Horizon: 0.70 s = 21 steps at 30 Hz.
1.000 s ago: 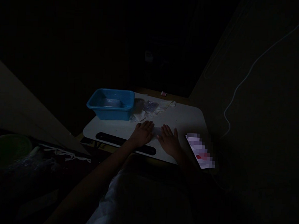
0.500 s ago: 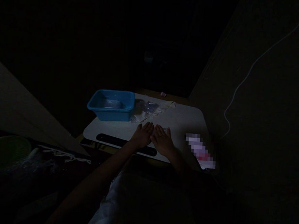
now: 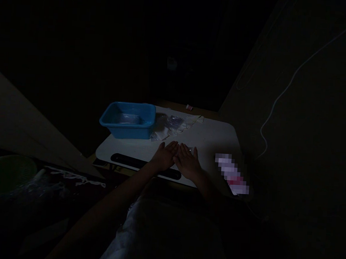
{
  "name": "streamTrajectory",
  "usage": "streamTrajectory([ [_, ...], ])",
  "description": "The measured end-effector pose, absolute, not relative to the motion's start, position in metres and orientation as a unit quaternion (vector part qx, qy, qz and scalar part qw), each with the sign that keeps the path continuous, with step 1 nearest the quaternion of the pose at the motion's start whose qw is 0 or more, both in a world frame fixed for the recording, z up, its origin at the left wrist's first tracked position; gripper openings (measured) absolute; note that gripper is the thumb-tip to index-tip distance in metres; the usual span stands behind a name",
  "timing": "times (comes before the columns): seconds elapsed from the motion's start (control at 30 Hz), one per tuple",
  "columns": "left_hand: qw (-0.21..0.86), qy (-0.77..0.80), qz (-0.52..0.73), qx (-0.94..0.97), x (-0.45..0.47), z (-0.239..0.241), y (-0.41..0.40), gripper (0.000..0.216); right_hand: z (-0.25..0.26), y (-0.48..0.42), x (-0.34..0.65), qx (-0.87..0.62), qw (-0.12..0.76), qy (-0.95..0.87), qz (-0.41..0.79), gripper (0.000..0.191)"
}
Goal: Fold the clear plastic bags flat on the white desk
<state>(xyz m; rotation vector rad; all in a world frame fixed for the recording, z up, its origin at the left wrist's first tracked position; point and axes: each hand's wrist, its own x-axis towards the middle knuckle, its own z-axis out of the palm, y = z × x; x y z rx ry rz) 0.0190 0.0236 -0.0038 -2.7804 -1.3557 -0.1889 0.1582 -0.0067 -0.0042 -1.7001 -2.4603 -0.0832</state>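
My left hand [image 3: 164, 156] lies flat over the white table [image 3: 213, 136], fingers stretched forward and the thumb up. Beside it my right hand [image 3: 188, 161] is also flat, its fingertips close to those of the left and its thumb spread out. Neither hand grips anything that I can see. A small shiny clear piece [image 3: 191, 149] shows by the right fingers; most of it is hidden. Just beyond the hands lie crumpled clear plastic bags [image 3: 175, 122] and a whitish packet [image 3: 161, 134].
A blue plastic basin [image 3: 131, 133] with something clear inside stands at the table's left. On the right lies a lit, blurred-out phone [image 3: 231, 175]. A small red-and-white object [image 3: 189, 107] is behind the table. A green basket [image 3: 9, 174] sits at lower left; a white cable [image 3: 293, 76] hangs right.
Both hands keep nearly the same flat pose. The whole view has shifted very slightly; nothing on the table has visibly moved.
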Motion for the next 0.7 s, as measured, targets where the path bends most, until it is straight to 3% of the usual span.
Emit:
streamTrajectory([
  [0.7, 0.032, -0.457, -0.074, -0.886, 0.022, -0.007, 0.024, 0.047, -0.009, -0.003, 0.202, -0.635, 0.097, -0.761, -0.093, 0.058],
])
